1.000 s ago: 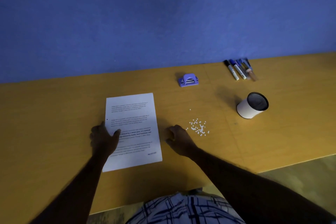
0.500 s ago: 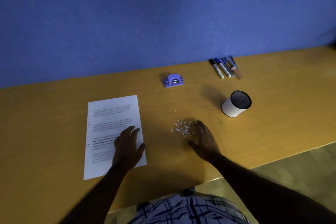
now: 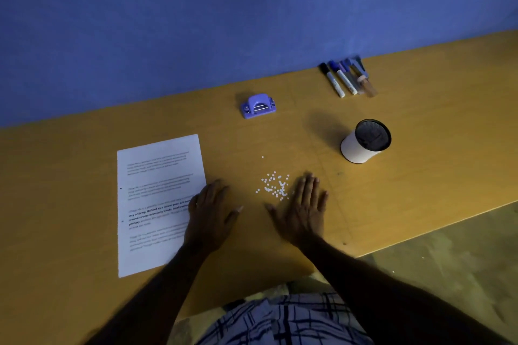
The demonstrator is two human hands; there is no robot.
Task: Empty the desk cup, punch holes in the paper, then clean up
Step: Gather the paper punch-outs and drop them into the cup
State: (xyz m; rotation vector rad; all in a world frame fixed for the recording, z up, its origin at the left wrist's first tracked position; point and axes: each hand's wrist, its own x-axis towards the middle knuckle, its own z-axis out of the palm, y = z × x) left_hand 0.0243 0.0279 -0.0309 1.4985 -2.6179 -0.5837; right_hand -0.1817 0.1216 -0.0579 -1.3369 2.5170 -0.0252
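A printed white sheet of paper point(image 3: 157, 199) lies flat on the yellow desk point(image 3: 84, 176), with two small punched holes near its left edge. A scatter of tiny white paper dots point(image 3: 273, 185) lies right of it. My left hand point(image 3: 211, 214) lies flat, fingers straight, over the paper's right edge. My right hand point(image 3: 301, 210) lies flat with straight fingers just right of the dots, its fingertips beside them. A purple hole punch point(image 3: 258, 106) sits farther back. The white desk cup point(image 3: 364, 141) with a black mesh inside stands at the right, empty.
Several markers and pens point(image 3: 346, 80) lie in a row at the back right against the blue wall point(image 3: 224, 22). The desk's front edge runs diagonally at the right, with floor point(image 3: 448, 260) beyond it.
My left hand slid right from the middle of the paper to its right edge. My right hand moved from left of the dots to their right side and opened flat.
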